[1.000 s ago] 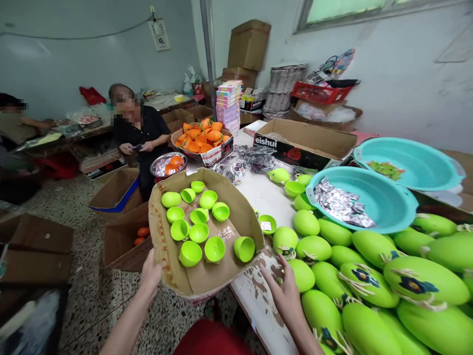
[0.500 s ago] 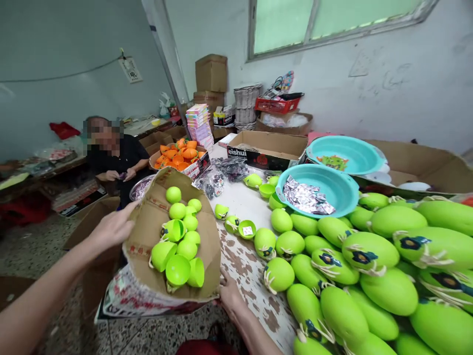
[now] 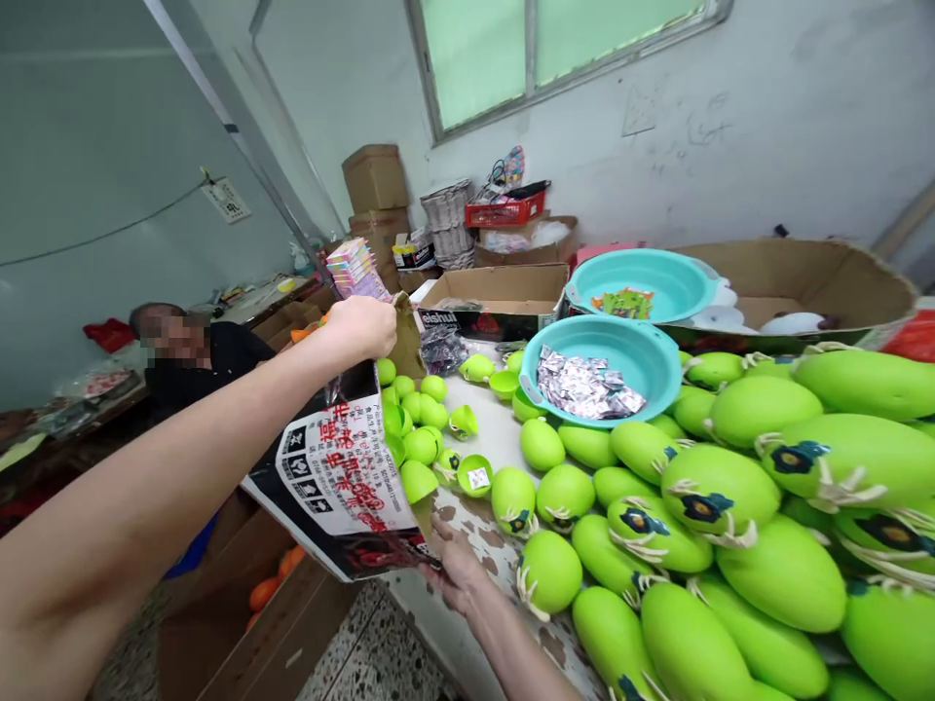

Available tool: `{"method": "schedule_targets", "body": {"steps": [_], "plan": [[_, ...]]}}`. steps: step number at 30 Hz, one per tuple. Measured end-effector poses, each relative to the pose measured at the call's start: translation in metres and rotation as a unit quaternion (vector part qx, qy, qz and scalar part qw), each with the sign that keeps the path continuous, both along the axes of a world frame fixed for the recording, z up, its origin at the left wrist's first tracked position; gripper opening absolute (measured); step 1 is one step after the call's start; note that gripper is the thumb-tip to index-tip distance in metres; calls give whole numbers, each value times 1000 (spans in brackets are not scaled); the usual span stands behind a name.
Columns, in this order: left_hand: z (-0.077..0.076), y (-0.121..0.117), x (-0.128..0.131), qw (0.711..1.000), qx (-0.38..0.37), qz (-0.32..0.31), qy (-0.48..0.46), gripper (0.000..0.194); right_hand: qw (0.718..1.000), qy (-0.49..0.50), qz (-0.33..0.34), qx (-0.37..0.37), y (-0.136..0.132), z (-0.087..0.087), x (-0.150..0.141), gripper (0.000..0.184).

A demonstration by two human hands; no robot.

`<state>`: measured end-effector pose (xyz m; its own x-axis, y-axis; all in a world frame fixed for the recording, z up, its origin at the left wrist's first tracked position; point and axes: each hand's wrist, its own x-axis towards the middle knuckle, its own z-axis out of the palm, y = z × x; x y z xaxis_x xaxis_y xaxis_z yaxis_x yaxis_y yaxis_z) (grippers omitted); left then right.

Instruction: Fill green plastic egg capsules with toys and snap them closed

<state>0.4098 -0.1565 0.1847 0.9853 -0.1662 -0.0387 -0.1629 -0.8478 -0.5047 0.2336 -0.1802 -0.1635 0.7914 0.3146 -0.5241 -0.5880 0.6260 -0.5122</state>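
Note:
A printed cardboard box (image 3: 328,477) is tipped on its side toward the table, its mouth facing right. My left hand (image 3: 365,326) is closed on its raised far rim. My right hand (image 3: 459,565) grips the low near corner at the mouth; some of its fingers are hidden by the box. Bright green plastic egg halves (image 3: 422,446) lie at the mouth, spilling onto the white table. Just right of them is an open green half (image 3: 475,475) with a small white packet inside. Large green eggs (image 3: 687,613) with painted flowers and pale string are heaped on the right.
Two turquoise basins stand behind the eggs; the nearer basin (image 3: 661,375) holds small packets. An open carton (image 3: 504,284) and a larger carton (image 3: 810,268) sit farther back. Orange pieces (image 3: 264,594) lie in a box below. A seated person (image 3: 211,360) is at the left.
My left hand has lifted the far side of the box and swung it right, tipping it over. The green halves have slid toward the table. The view has shifted right.

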Motion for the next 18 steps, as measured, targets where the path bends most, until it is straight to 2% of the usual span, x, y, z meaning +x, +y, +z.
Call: {"method": "schedule_targets", "body": {"steps": [5,10,14,18], "plan": [[6,-27,10,998,37,1,-43,42,999,-9,3,40,13,10,34,44],[2,-28,17,997,61,27,-37,43,998,7,37,59,29,14,43,34],[0,-22,18,996,70,50,-26,44,997,20,32,60,31,8,43,44],[13,-27,6,996,56,40,-53,43,998,3,22,62,28,8,45,61]]}}
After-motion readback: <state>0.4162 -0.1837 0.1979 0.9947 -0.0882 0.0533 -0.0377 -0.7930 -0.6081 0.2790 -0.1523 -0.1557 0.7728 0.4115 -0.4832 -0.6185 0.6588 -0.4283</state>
